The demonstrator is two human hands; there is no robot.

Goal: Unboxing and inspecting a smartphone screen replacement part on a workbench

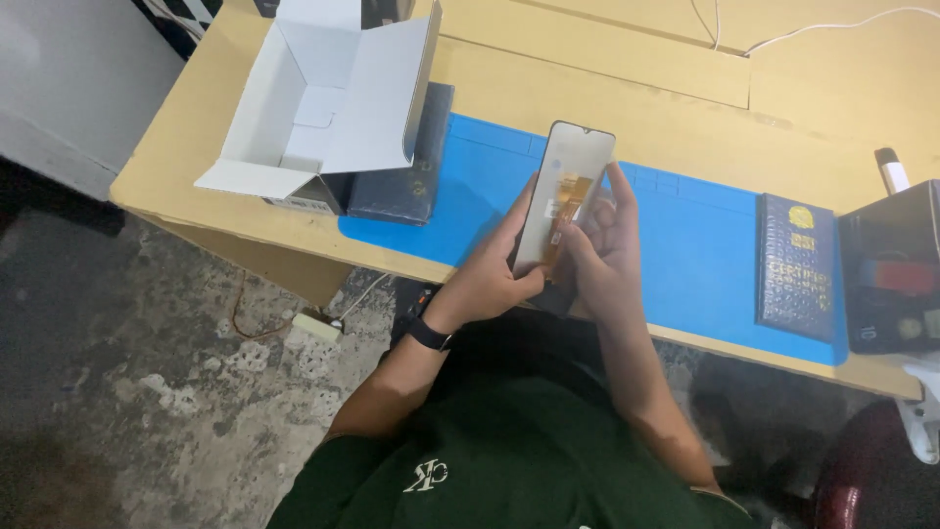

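Observation:
A phone display panel [560, 167], grey-backed with an orange flex cable on it, is held upright over the blue work mat [705, 245]. My left hand [490, 274] grips its lower left edge, thumb across the bottom; a black band sits on that wrist. My right hand [599, 240] holds the panel's right side, with a fingertip near the top edge and fingers touching the flex cable.
An open white cardboard box [313, 98] rests on a dark flat box [401, 186] at the table's left. A dark blue booklet [795, 264] lies on the mat's right end beside a black container [896, 269]. White cables run along the back. Concrete floor lies below.

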